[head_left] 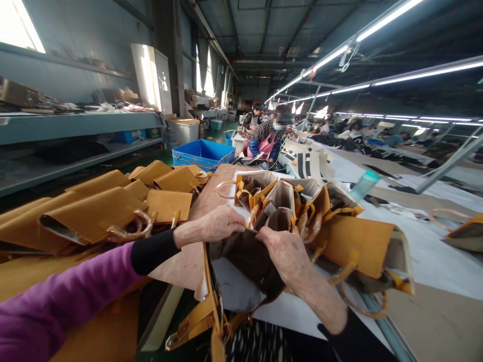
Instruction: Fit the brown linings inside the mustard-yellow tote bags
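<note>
My left hand [217, 222] and my right hand [289, 256] pinch the upper edge of a tan handbag [245, 261], close together in front of me. Its dark brown lining faces me, and tan straps [196, 322] dangle below it over my lap. Part of the bag is hidden by my right hand. Just beyond my fingers, several open tan bags [283, 196] with grey insides crowd the table. Another tan bag [354, 244] lies on its side to the right of my right hand, its round handle hanging down. Finished-looking tan bags [94, 213] are heaped on the left.
A blue crate [204, 151] stands past the table's far end. Behind it a person in a pink apron [266, 146] bends over work. A teal cup [366, 183] is at the right, with a slanted metal post [449, 163] beyond. A long bench [83, 123] lines the left wall.
</note>
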### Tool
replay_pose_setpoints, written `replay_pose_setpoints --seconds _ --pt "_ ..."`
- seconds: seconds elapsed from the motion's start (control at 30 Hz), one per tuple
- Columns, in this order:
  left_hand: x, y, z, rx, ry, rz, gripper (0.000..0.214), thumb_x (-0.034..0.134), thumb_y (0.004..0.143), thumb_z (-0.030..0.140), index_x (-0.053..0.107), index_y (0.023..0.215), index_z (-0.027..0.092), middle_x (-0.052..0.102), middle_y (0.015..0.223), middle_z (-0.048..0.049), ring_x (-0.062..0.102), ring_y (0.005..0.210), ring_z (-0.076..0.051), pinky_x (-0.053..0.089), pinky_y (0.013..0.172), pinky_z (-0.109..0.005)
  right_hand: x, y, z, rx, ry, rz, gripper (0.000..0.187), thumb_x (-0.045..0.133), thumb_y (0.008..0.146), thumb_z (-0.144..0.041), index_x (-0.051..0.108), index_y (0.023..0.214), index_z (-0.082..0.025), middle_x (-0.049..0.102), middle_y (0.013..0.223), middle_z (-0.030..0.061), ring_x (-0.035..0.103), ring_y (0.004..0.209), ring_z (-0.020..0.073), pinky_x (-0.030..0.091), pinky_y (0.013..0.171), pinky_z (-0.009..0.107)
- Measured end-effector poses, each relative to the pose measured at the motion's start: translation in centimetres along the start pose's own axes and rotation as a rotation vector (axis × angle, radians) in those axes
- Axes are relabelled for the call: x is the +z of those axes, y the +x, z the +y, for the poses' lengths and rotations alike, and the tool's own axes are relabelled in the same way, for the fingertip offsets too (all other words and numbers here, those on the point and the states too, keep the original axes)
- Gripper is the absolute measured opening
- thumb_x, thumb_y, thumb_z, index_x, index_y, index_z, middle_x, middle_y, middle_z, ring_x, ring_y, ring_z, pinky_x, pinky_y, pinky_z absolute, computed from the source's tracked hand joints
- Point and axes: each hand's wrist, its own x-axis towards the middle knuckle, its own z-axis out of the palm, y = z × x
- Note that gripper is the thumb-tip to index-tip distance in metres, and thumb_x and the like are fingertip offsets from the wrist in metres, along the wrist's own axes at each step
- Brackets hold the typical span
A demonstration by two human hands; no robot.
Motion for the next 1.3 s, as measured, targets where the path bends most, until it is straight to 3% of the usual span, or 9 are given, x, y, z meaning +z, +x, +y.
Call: replay_pose_setpoints --seconds 0.23,0.43,0.57,0.67,0.83,0.97,1.03,1.1,1.3 --pt "-0.1 0.0 -0.1 -0.001 -0.067 -0.011 0.018 0.050 0.080 0.011 0.067 0.073 0.012 0.061 0.066 0.0005 0.051 0.063 -0.009 0.034 0.062 -0.018 -0.1 -3.6 3.3 0.111 0.180 -0.048 0.043 0.025 0.094 -0.038 0.057 0.071 -0.022 0.060 0.058 0.0006 0.057 0.057 0.0140 0.035 0.055 0.024" --pt "0.0 1.3 -0.3 0.023 -0.191 -0.021 0.014 0.054 0.078 0.012 0.067 0.071 0.011 0.057 0.059 0.0027 0.048 0.059 -0.008 0.034 0.058 -0.017 -1.8 -5.5 3.1 0.150 0.041 -0.012 0.046 0.023 0.092 -0.046 0.058 0.071 -0.025 0.058 0.051 0.0012 0.058 0.052 0.0166 0.035 0.051 0.026" --pt "1.2 3.4 0.6 0.108 -0.224 -0.101 0.012 0.056 0.078 0.013 0.068 0.075 0.012 0.061 0.066 0.0021 0.050 0.061 -0.008 0.036 0.059 -0.016 -2.8 -6.6 2.6 0.270 -0.070 -0.198 0.038 0.030 0.090 -0.044 0.058 0.069 -0.027 0.063 0.055 0.0020 0.062 0.056 0.0190 0.033 0.047 0.027" --pt "2.1 4.8 1.8 0.158 -0.191 -0.161 0.012 0.057 0.078 0.013 0.068 0.073 0.013 0.057 0.060 0.0034 0.048 0.057 -0.007 0.034 0.056 -0.016 -3.0 -5.8 1.7 0.305 -0.047 -0.290 0.025 0.039 0.088 -0.035 0.060 0.078 -0.027 0.069 0.072 0.0033 0.065 0.071 0.0210 0.037 0.054 0.027" --pt "1.6 4.4 3.2 0.122 -0.118 -0.137 0.012 0.057 0.080 0.024 0.065 0.079 0.015 0.060 0.068 0.0023 0.051 0.062 -0.009 0.035 0.057 -0.017 -2.8 -2.6 0.4 0.247 0.029 -0.235 0.022 0.041 0.089 -0.030 0.061 0.088 -0.021 0.069 0.082 0.0065 0.064 0.083 0.0208 0.038 0.061 0.026" --pt "0.6 1.4 3.0 -0.057 0.063 -0.048 0.049 0.071 0.061 0.048 0.057 0.096 0.017 0.062 0.088 -0.0018 0.056 0.076 -0.018 0.036 0.059 -0.023 -2.7 -1.8 -0.1 0.214 -0.011 -0.265 0.022 0.041 0.089 -0.029 0.060 0.085 -0.019 0.068 0.082 0.0084 0.064 0.083 0.0223 0.038 0.060 0.027" --pt "0.5 0.0 2.9 -0.150 0.147 -0.037 0.050 0.072 0.059 0.042 0.055 0.099 0.018 0.063 0.090 -0.0035 0.057 0.078 -0.021 0.036 0.058 -0.024 -2.5 -1.9 -0.1 0.205 -0.029 -0.265 0.023 0.039 0.090 -0.031 0.058 0.083 -0.020 0.068 0.081 0.0079 0.065 0.081 0.0233 0.037 0.058 0.028" --pt "0.6 -0.7 3.1 -0.198 0.205 -0.034 0.036 0.065 0.066 0.031 0.056 0.098 0.019 0.064 0.086 -0.0042 0.058 0.076 -0.022 0.035 0.057 -0.025 -2.4 -2.0 -0.1 0.197 -0.057 -0.254 0.024 0.038 0.091 -0.031 0.058 0.084 -0.020 0.068 0.079 0.0079 0.065 0.079 0.0236 0.037 0.057 0.029" --pt "0.7 0.1 3.8 -0.252 0.275 0.026 0.026 0.045 0.069 0.009 0.064 0.083 0.018 0.066 0.076 -0.0051 0.058 0.070 -0.019 0.035 0.057 -0.025 -2.6 -2.2 0.0 0.184 -0.111 -0.272 0.024 0.037 0.091 -0.030 0.059 0.085 -0.022 0.068 0.079 0.0067 0.065 0.079 0.0236 0.037 0.056 0.028"
